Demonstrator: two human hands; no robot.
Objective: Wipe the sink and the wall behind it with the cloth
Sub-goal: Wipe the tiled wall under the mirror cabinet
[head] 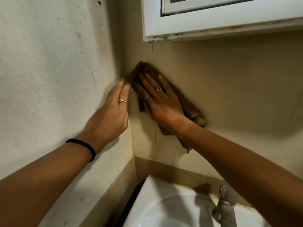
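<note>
Two hands at wall corner: right hand (pixel 161 102) spread flat, pinning brown rag cloth (pixel 193 110) to beige tiled wall (pixel 229 82); left hand (pixel 113 110) fingers together beside it; white ceramic sink (pixel 164 207) below, near.

Much of the cloth (pixel 170 89) is hidden under the right hand (pixel 161 102). The sink (pixel 172 205) and tap (pixel 224 208) are cut off at the bottom edge, and the window frame (pixel 213 22) at the top.
</note>
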